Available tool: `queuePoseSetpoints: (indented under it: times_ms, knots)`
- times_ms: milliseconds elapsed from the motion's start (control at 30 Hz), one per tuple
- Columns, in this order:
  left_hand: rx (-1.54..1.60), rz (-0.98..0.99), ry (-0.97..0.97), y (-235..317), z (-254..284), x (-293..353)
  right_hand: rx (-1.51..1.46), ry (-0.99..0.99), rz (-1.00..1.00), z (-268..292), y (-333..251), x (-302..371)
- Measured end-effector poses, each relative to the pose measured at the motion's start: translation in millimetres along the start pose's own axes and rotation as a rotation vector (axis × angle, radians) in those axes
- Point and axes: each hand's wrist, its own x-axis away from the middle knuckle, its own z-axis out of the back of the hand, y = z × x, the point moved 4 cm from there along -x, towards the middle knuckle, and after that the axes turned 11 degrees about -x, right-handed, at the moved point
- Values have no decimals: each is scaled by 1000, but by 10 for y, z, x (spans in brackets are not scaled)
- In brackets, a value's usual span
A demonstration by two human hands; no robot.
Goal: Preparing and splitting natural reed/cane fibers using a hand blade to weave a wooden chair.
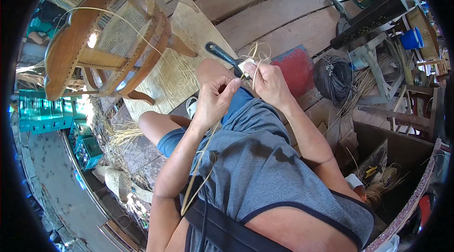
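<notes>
- Cane strip (pixel 191 189) rises along the grey shirt (pixel 279 171) into the pinched left hand (pixel 211 103)
- Right hand (pixel 270 84), just beside, appears clamped on strip too
- Strip-working seems underway; next move calls for even tension

Cane strand (pixel 191 185) | pale, thin | bent | trailing over grey shirt (pixel 265 171)

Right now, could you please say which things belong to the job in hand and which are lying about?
Likely in use: pale strands at the left hand and right hand; perhaps the wooden chair.
Likely lying about: black coil, blue bucket, teal crates.
</notes>
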Motion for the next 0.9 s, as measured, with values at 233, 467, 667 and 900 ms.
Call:
queuePoseSetpoints:
  times_ms: [233,467,667,900]
  knots:
    - [-314,-204,144,49,-30,86,10,-56,-56,-52,5,22]
    - [-360,-336,182,118,42,179,-141,-217,-46,-40,50,-172]
    - [-315,-282,128,135,232,721,-376,-248,-206,204,275,-490]
    - [-310,-229,16,-75,559,1748,-285,48,-328,861,178,-1091]
